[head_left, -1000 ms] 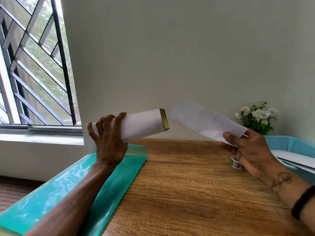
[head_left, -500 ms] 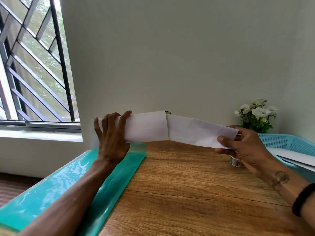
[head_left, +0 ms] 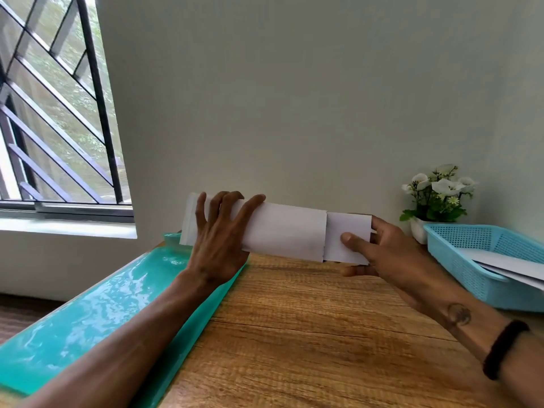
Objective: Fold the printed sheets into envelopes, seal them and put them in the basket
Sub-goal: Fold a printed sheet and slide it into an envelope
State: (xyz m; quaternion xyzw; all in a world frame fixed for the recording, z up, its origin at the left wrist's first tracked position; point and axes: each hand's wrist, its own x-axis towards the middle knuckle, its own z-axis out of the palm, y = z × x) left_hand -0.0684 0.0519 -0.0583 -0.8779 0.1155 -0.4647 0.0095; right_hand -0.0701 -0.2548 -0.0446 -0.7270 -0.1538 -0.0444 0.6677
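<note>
A white envelope point(head_left: 282, 231) is held level in the air above the worktop, its open mouth to the right. A folded white sheet point(head_left: 347, 238) sits partly inside that mouth, its right end sticking out. A blue mesh basket point(head_left: 459, 248) stands at the right, white papers point(head_left: 506, 265) lying in it

At your frame's right edge, white flowers in a white pot point(head_left: 435, 198) stand on the wooden desk point(head_left: 294, 334); barred window point(head_left: 56, 113) upper left.
</note>
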